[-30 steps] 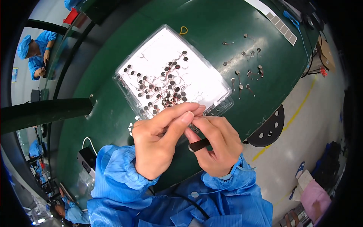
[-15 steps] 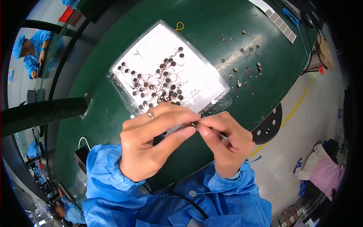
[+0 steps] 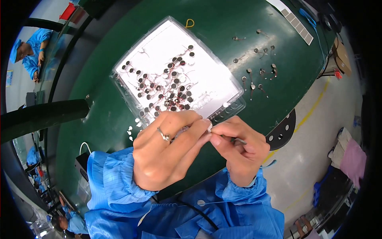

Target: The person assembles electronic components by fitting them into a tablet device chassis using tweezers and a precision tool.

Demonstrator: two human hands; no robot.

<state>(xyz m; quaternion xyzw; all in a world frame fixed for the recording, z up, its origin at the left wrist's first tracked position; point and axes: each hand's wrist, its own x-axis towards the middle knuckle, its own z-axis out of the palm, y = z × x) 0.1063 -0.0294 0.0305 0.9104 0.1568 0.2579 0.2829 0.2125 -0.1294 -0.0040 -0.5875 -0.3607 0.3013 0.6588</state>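
Note:
In front of the tray, my two hands meet fingertip to fingertip. A small white piece (image 3: 209,127) shows between them; its exact kind is hard to make out. My left hand (image 3: 169,149), with a ring on one finger, is closed on it from the left, knuckles up. From the other side, my right hand (image 3: 240,153) pinches its lower edge between thumb and forefinger. A slim grey object (image 3: 239,141) lies in the curled fingers of my right hand, mostly hidden. Just beyond, many small black round discs with thin red wires (image 3: 174,86) lie scattered on the tray's white sheet.
The clear plastic tray (image 3: 237,95) rests on a green table (image 3: 99,119). Small white tabs (image 3: 129,132) lie left of my hands. Several wired discs (image 3: 253,86) sit to the right. A yellow loop (image 3: 190,23), blue tweezers (image 3: 306,16) and a black box (image 3: 82,163) are around.
The dark round disc between my fingertips is no longer visible; a white piece shows there now. My left hand has rolled over, its fingers drawn closer together. My right hand stays nearly in place.

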